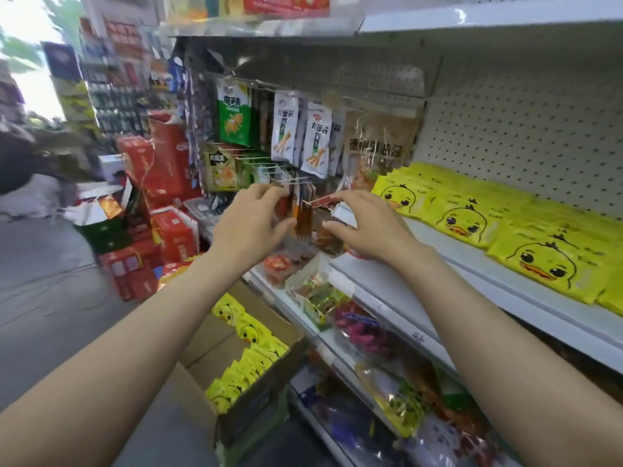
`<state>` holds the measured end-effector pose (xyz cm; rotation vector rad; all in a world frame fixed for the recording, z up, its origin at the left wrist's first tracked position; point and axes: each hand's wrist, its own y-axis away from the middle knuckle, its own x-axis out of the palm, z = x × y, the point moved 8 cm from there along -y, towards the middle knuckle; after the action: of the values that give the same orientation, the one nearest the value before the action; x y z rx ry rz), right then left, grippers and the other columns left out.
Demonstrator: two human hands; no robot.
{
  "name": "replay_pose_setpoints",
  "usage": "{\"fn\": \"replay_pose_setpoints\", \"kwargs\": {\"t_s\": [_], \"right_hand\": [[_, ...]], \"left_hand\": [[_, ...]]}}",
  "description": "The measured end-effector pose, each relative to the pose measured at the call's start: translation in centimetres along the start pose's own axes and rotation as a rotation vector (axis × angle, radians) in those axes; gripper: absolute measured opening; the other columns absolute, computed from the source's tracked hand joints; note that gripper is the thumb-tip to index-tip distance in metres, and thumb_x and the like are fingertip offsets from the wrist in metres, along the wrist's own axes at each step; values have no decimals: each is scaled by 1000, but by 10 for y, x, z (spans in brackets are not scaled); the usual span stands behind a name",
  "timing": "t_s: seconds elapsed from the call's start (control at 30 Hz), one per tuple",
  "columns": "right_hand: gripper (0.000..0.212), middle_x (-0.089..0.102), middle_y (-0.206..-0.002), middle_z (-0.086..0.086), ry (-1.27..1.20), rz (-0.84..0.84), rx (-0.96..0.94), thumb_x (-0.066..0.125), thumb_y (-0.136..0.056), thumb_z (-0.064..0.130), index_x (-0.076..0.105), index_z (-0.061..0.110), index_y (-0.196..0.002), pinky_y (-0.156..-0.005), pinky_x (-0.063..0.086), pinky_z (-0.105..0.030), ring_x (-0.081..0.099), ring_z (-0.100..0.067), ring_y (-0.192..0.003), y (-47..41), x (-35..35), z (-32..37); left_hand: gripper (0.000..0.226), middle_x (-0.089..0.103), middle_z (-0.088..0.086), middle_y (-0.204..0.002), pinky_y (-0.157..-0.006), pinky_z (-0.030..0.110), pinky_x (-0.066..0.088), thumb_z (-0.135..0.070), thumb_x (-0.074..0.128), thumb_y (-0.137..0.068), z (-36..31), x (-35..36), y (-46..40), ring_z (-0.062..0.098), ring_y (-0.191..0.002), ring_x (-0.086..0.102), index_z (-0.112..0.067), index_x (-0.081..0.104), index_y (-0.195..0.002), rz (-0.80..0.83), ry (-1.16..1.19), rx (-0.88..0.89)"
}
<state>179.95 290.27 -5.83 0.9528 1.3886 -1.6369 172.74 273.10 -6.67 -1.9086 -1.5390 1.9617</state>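
- Head view: your left hand (253, 224) curls fingers and thumb round a bunch of orange packets (303, 219) hanging from a peg (296, 179) above the shelf's (438, 274) left end.
- Your right hand (367, 227) pinches the top of a red packet (322, 201) between thumb and forefinger, with the other fingers loosely spread.
- Blur hides the detail, but the red packet seems to touch the bunch.
- Both hands sit close together, just below the white packs (315, 143).
- Duck bags (472, 220) lie along the shelf's back edge on the right, and more fill a box (269, 369) below.
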Motion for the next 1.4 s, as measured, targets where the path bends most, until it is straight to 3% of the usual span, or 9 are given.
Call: {"fn": "replay_pose_setpoints", "kwargs": {"t_s": [0.3,0.5,0.63,0.8,1.07,1.2,1.3,1.4], "right_hand": [[55,47,-142,0,-81,112,-96,57,-95,46,43,23,-143,-103,37,-33,42,-21,-131,-159,106,42],[55,44,-145,4,-103,196,-95,56,-94,50,41,29,-143,-104,38,-35,40,-18,-133,-239,180,58],[57,41,-147,2,-113,266,-47,55,-96,47,39,25,-146,-107,33,-33,36,-19,-136,-279,235,58],[57,43,-147,1,-92,369,110,54,-94,49,41,26,-144,-106,40,-40,37,-22,-136,-316,334,41],[55,57,-130,-9,-199,649,394,63,-86,47,52,21,-133,-92,49,-42,54,-32,-119,-289,512,28],[49,59,-129,-10,-233,808,511,62,-89,47,54,19,-129,-91,48,-39,55,-30,-119,-230,591,27],[52,56,-137,-10,-243,926,638,61,-90,44,52,20,-136,-96,45,-37,52,-30,-125,-175,642,26],[47,59,-132,-11,-260,933,751,61,-89,38,56,20,-132,-96,44,-36,53,-31,-124,-130,680,22]], "left_hand": [[50,52,8,-133,-95,43,47,-39,67,-87,150,35,-73,30,-119,50,-19,53,-131,43,-100,-90],[53,53,8,-132,-94,45,48,-40,68,-86,242,82,-111,31,-118,51,-20,51,-132,121,-106,-124],[52,52,8,-131,-96,43,46,-38,68,-87,299,128,-132,30,-120,49,-19,52,-133,172,-58,-106],[54,51,9,-134,-97,45,46,-37,69,-85,374,223,-151,32,-122,48,-20,51,-134,338,23,-83],[50,55,13,-123,-92,43,44,-30,69,-83,473,388,-103,38,-112,52,-17,55,-129,753,160,-106],[56,54,16,-127,-95,46,46,-41,68,-81,503,464,-35,40,-117,51,-16,55,-129,998,246,-155],[54,58,21,-116,-93,45,48,-40,71,-78,521,509,13,41,-110,55,-15,61,-125,1105,278,-167],[53,57,19,-124,-97,45,46,-36,75,-79,535,547,44,40,-116,52,-16,60,-126,1154,274,-158]]}}
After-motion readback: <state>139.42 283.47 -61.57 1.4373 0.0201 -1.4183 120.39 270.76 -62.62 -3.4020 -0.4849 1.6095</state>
